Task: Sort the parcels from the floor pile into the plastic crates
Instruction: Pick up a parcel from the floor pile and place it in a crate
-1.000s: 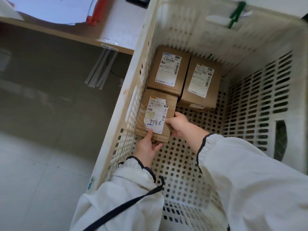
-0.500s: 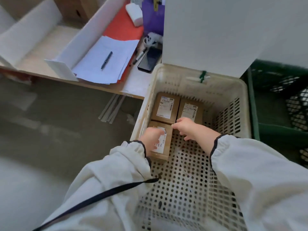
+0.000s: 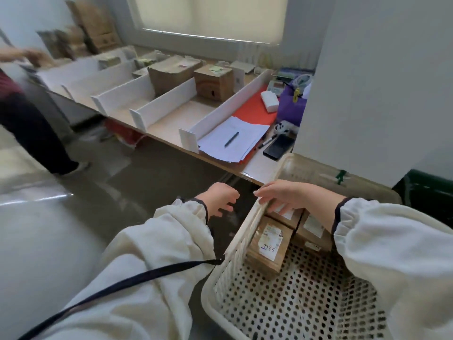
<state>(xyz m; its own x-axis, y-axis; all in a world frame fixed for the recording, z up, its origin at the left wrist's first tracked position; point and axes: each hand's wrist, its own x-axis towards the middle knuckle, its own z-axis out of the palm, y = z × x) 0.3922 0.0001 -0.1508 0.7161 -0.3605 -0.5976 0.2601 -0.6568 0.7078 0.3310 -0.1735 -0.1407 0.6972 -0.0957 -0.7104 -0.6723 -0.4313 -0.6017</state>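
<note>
Hands empty, three parcels in crate

Left hand point(image 3: 220, 200): fingers loosely curled, holding nothing, just outside the crate point(image 3: 235, 256), beyond its left wall and over bare floor. Right hand point(image 3: 286, 197): fingers straight and together, palm down, reaching across the crate's left rim at the far corner. Can't tell if the fingertips touch the rim. Both sleeves are white with dark cuffs.

Inside the crate, hard against the left wall: brown parcel point(image 3: 268, 244), label up, blue handwritten number on it. Two more parcels point(image 3: 312, 229) sit side by side just beyond it in the far-left corner, partly hidden under the right wrist. The rest of the crate's perforated base is bare.

Beyond the crate's far-left corner: table point(image 3: 255, 168) edge, with a phone point(image 3: 278, 147), loose papers point(image 3: 232, 141) and a pen point(image 3: 231, 139) lying on them. White dividers point(image 3: 166, 104) split the tabletop further left. A white panel point(image 3: 380, 82) stands behind the crate's far wall. A green crate point(image 3: 426, 182) is just beside it on the right. Second person point(image 3: 29, 123) stands well left of the crate, blurred.
</note>
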